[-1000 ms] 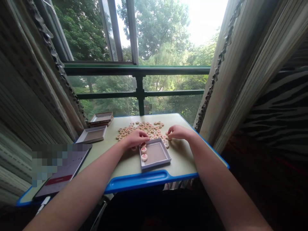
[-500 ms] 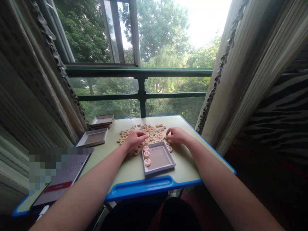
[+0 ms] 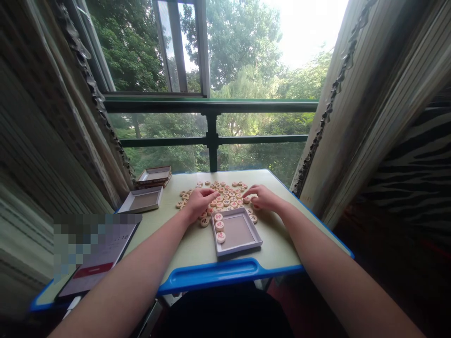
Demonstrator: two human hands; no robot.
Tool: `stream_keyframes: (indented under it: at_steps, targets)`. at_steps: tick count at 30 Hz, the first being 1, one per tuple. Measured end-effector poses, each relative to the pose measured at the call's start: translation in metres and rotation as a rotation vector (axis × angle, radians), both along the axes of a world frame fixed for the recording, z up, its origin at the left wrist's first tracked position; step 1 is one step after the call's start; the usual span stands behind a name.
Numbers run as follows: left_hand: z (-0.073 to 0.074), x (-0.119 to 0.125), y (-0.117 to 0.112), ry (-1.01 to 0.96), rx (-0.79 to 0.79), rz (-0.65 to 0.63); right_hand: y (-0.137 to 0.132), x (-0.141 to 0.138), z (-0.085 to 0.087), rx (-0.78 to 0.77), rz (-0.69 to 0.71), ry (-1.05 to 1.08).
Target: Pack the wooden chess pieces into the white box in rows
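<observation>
Round wooden Chinese chess pieces (image 3: 226, 203) with red or dark characters lie spread over the table. My left hand (image 3: 200, 202) is over their left side, thumb and fingers pressed together. Whatever is between those fingertips, if anything, is too small to make out. My right hand (image 3: 265, 197) is at the right side of the pieces, fingers apart and stretched down to them. Nearer to me, a shallow pale box tray (image 3: 239, 249) holds three red-lettered pieces (image 3: 220, 226) in a column along its left wall.
Another shallow tray (image 3: 143, 209) lies at the left, with a brown-edged box (image 3: 155, 181) behind it. A tablet (image 3: 100, 263) with a partly blurred screen rests at the table's left. The table (image 3: 186, 249) has a blue rim with a groove in front; a window railing (image 3: 211, 108) stands beyond.
The camera view has shifted slightly, so the scene sits further right. My left fingertips have moved a little away from the tray. My right fingers have spread apart over the pieces.
</observation>
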State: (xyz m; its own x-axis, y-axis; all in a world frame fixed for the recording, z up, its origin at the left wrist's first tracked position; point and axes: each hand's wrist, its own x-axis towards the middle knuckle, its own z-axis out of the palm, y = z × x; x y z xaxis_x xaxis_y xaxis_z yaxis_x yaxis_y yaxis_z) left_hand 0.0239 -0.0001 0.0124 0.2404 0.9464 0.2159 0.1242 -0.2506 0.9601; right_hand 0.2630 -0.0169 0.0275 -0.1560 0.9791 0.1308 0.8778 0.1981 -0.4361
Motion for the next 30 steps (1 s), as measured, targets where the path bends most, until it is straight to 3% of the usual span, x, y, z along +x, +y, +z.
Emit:
stream_keyframes:
  at_steps: [4, 7, 14, 20, 22, 25, 27, 30]
  targets:
    - [-0.003, -0.001, 0.005, 0.010, 0.068, 0.003, -0.001, 0.000, -0.001, 0.031, -0.013, -0.012]
    - [-0.003, -0.004, 0.006, 0.139, 0.158, 0.018, 0.000, 0.000, -0.003, 0.043, -0.021, -0.110]
    - [-0.003, -0.014, 0.002, 0.628, 0.645, 0.043, 0.004, 0.001, -0.008, 0.047, -0.049, -0.170]
    - [-0.002, -0.016, 0.006, 0.698, 0.667, 0.142, -0.001, -0.002, -0.005, 0.171, -0.077, -0.039]
    - [0.001, -0.018, 0.006, 0.659, 0.610, 0.087, -0.010, -0.010, 0.001, 0.232, -0.002, 0.049]
    - [0.007, -0.026, 0.008, 0.667, 0.523, -0.037, -0.031, -0.029, 0.011, 0.288, 0.310, 0.108]
    - [0.011, -0.032, 0.010, 0.705, 0.503, -0.054, -0.047, -0.044, 0.015, 0.385, 0.502, 0.065]
    - [0.012, -0.037, 0.012, 0.731, 0.520, -0.024, -0.065, -0.061, 0.017, 0.460, 0.662, 0.016]
